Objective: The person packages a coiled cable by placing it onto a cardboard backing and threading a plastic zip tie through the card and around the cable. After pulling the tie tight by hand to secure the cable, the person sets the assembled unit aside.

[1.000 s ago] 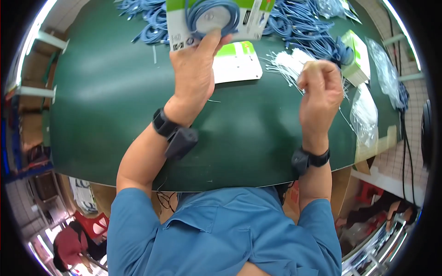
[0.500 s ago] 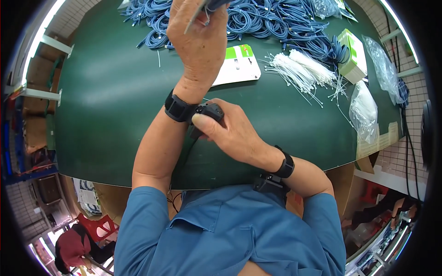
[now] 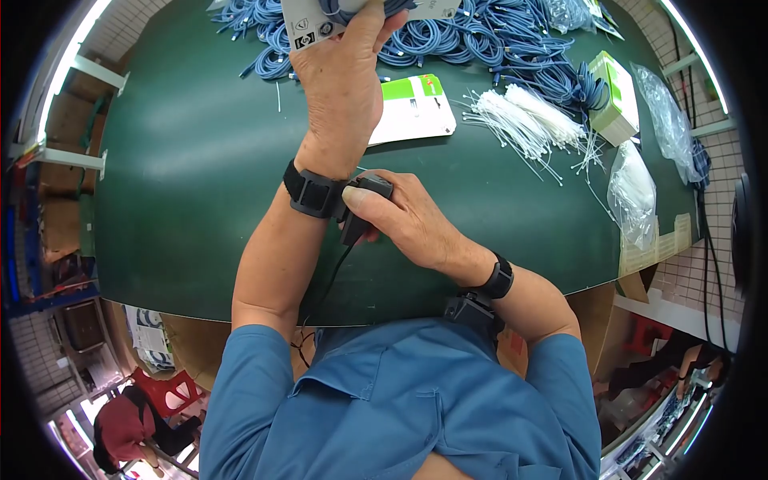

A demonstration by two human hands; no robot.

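Note:
My left hand (image 3: 340,104) is raised at the top of the view, its fingers closed on a white packaging card (image 3: 302,20). A coiled blue cable (image 3: 346,11) lies against that card, partly cut off by the upper edge. Around my left wrist runs a black strap (image 3: 314,194) carrying a small black device (image 3: 373,187) with a thin cord. My right hand (image 3: 416,228) grips this device, thumb on top; the other fingers are partly hidden. Just beyond my wrists, white and green packaging cards (image 3: 412,112) lie on the dark green table (image 3: 184,184).
Piles of coiled blue cables (image 3: 488,40) fill the far side. White cable ties (image 3: 520,120) are spread at the right, beside a green and white box (image 3: 614,100) and plastic bags (image 3: 632,192). Another person (image 3: 124,428) sits at the lower left, near a red stool (image 3: 172,392).
My left hand has turned, bringing the face of the packaging card into view. My right hand keeps its grip on the small black device, which has shifted slightly.

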